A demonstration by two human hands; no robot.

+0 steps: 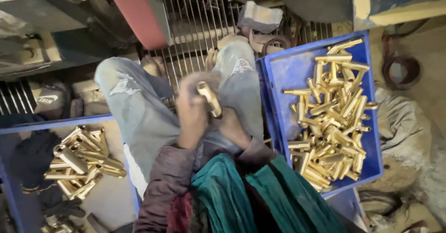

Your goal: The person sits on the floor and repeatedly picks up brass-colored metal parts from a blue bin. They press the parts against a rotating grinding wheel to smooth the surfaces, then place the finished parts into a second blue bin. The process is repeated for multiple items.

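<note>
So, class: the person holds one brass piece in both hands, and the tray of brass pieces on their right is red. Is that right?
Not quite. The tray on the right is blue, not red, as the head view shows. The rest stands: both hands, left hand and right hand, hold one brass piece, and brass pieces fill that tray.

1. My left sleeve [169, 179]: dull maroon-purple cloth, loose and creased, reaching down to the wrist.
2. My right sleeve [253, 150]: the same maroon-purple cloth; only a short stretch shows near the wrist.
3. My scarf [241, 196]: teal-green fabric hanging in two folded lengths down my front, between the sleeves.
4. My trousers [139, 107]: pale, faded grey-blue denim, dusty, with frayed whitish torn patches at both knees.
5. My hands: bare; the fingers are blurred, so finer detail cannot be told.
</note>
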